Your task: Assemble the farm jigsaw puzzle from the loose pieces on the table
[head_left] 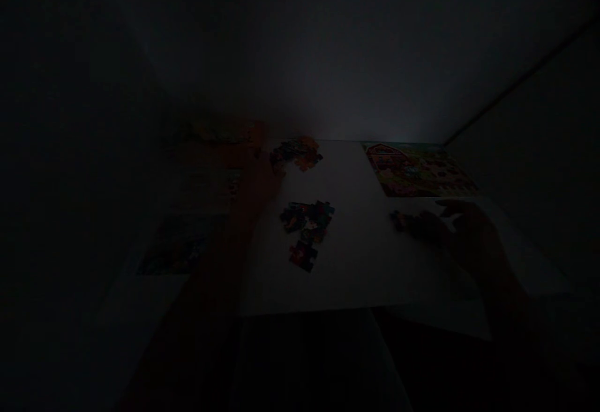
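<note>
The view is very dark. My left hand [265, 177] reaches over the left part of the white table to a pile of jigsaw puzzle pieces [304, 152] near the wall. Its fingers are lost in shadow beside that pile. On the right, my right hand [469, 231] is low over the table, its lower fingers closed at a few dark puzzle pieces [403, 220] and one finger raised apart. Between the hands lies a second cluster of loose puzzle pieces [312, 221], with a reddish piece [303, 256] at its near end.
A colourful picture sheet [422, 169] with a barn lies at the back right. Dim picture sheets [175, 246] lie on the left, partly behind my left arm. A pale wall [347, 74] rises behind the white table [347, 274], whose near edge faces me.
</note>
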Demonstrator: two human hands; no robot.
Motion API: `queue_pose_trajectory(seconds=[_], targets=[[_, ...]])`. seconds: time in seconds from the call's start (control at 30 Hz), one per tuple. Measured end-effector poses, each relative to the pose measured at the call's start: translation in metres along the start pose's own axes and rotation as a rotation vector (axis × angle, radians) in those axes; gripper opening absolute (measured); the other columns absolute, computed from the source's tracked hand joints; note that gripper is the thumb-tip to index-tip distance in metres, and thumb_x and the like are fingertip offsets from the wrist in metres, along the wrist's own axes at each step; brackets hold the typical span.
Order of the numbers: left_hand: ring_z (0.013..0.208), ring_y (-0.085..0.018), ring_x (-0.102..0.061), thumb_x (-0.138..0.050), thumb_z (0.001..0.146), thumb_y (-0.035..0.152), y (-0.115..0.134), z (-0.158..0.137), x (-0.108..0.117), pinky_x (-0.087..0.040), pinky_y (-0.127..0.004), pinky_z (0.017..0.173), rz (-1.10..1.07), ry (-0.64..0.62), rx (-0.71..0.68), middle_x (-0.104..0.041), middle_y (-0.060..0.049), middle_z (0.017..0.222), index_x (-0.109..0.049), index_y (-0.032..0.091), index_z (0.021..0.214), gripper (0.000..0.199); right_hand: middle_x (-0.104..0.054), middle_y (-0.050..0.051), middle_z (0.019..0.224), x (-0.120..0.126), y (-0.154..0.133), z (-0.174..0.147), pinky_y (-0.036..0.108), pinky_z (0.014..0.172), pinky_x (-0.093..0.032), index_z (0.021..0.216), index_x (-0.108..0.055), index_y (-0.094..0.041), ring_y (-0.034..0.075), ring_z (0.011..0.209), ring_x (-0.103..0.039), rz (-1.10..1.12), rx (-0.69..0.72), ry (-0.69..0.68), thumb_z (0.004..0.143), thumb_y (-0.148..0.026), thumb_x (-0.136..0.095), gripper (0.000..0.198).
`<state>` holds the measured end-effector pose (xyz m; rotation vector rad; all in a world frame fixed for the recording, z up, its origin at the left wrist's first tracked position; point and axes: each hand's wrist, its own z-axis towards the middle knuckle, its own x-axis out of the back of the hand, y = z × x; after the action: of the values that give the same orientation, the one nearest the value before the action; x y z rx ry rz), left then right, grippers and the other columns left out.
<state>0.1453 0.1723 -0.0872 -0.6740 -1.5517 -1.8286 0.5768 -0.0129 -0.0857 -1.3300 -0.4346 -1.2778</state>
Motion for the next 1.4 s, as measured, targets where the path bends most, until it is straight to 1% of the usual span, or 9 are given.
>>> queue_pose_trajectory(seconds=[0.17, 0.3, 0.43, 0.6, 0.8, 0.93, 1.1, 1.27, 1.4], targets=[[0.14, -0.04, -0.073, -0.074, 0.112, 0.042, 0.014, -0.006, 0.0, -0.061, -0.047, 0.117, 0.325, -0.065, 0.045, -0.054, -0.024, 0.169, -0.071, 0.02, 0.147, 0.042, -0.077, 0.015, 0.1, -0.018, -0.055, 0.015, 0.051, 0.069, -0.053, 0.099, -0.068, -0.03, 0.032, 0.073, -0.064, 0.16, 0.094, -0.051, 0.09, -0.09, -0.072, 0.061], [0.132, -0.038, -0.076, -0.071, 0.113, 0.046, 0.018, -0.007, 0.006, -0.064, -0.048, 0.109, 0.321, -0.072, 0.019, -0.063, -0.023, 0.159, -0.073, 0.023, 0.142, 0.037, -0.078, 0.011, 0.101, -0.055, -0.125, 0.041, 0.044, 0.069, -0.052, 0.124, -0.076, -0.027, 0.026, 0.071, -0.063, 0.316, 0.361, -0.178, 0.099, -0.073, -0.076, 0.053], [0.124, -0.036, -0.077, -0.076, 0.11, 0.041, 0.013, -0.006, 0.008, -0.064, -0.048, 0.105, 0.282, -0.082, -0.013, -0.071, -0.021, 0.147, -0.074, 0.022, 0.137, 0.033, -0.079, 0.009, 0.102, -0.094, -0.167, 0.059, 0.039, 0.069, -0.049, 0.126, -0.077, -0.025, 0.022, 0.072, -0.061, 0.403, 0.471, -0.192, 0.101, -0.063, -0.077, 0.045], [0.126, -0.039, -0.075, -0.088, 0.102, 0.04, 0.013, -0.004, 0.003, -0.063, -0.049, 0.105, 0.231, -0.031, -0.155, -0.077, -0.019, 0.136, -0.075, 0.02, 0.131, 0.038, -0.078, 0.007, 0.097, -0.122, -0.163, 0.061, 0.037, 0.071, -0.049, 0.121, -0.08, -0.024, 0.021, 0.072, -0.061, 0.498, 0.443, -0.252, 0.098, -0.06, -0.078, 0.043], [0.12, -0.029, -0.079, -0.096, 0.098, 0.038, 0.034, -0.015, -0.005, -0.064, -0.039, 0.099, 0.109, -0.09, -0.63, -0.076, -0.011, 0.144, -0.079, 0.026, 0.135, 0.042, -0.082, 0.007, 0.101, -0.127, -0.154, 0.063, 0.037, 0.077, -0.052, 0.105, -0.083, -0.025, 0.022, 0.083, -0.067, 0.68, 0.373, -0.375, 0.098, -0.068, -0.077, 0.045], [0.118, -0.027, -0.081, -0.096, 0.099, 0.038, 0.041, -0.023, -0.005, -0.064, -0.038, 0.099, 0.093, -0.093, -0.714, -0.077, -0.011, 0.142, -0.08, 0.025, 0.132, 0.039, -0.078, 0.005, 0.09, -0.124, -0.156, 0.066, 0.036, 0.073, -0.048, 0.095, -0.08, -0.025, 0.02, 0.078, -0.062, 0.729, 0.408, -0.485, 0.095, -0.076, -0.079, 0.051], [0.13, -0.034, -0.077, -0.101, 0.093, 0.055, 0.034, -0.015, 0.004, -0.066, -0.044, 0.107, 0.026, -0.059, -0.638, -0.071, -0.017, 0.155, -0.071, 0.026, 0.153, 0.073, -0.078, 0.005, 0.09, -0.119, -0.157, 0.068, 0.037, 0.076, -0.051, 0.092, -0.08, -0.025, 0.022, 0.082, -0.065, 0.76, 0.383, -0.458, 0.093, -0.074, -0.079, 0.049], [0.135, -0.04, -0.075, -0.07, 0.115, 0.046, 0.011, 0.006, 0.01, -0.062, -0.052, 0.116, 0.152, -0.014, -0.317, -0.077, -0.019, 0.143, -0.08, 0.02, 0.137, 0.035, -0.074, 0.004, 0.088, -0.112, -0.158, 0.071, 0.037, 0.08, -0.053, 0.088, -0.076, -0.026, 0.023, 0.087, -0.066, 0.814, 0.34, -0.367, 0.092, -0.074, -0.081, 0.049], [0.135, -0.04, -0.075, -0.062, 0.117, 0.044, 0.005, 0.006, 0.008, -0.063, -0.051, 0.113, 0.348, -0.123, -0.168, -0.073, -0.021, 0.153, -0.078, 0.019, 0.145, 0.041, -0.072, 0.004, 0.086, -0.11, -0.159, 0.071, 0.037, 0.08, -0.053, 0.085, -0.076, -0.025, 0.022, 0.085, -0.065, 0.877, 0.327, -0.368, 0.088, -0.073, -0.086, 0.049]])
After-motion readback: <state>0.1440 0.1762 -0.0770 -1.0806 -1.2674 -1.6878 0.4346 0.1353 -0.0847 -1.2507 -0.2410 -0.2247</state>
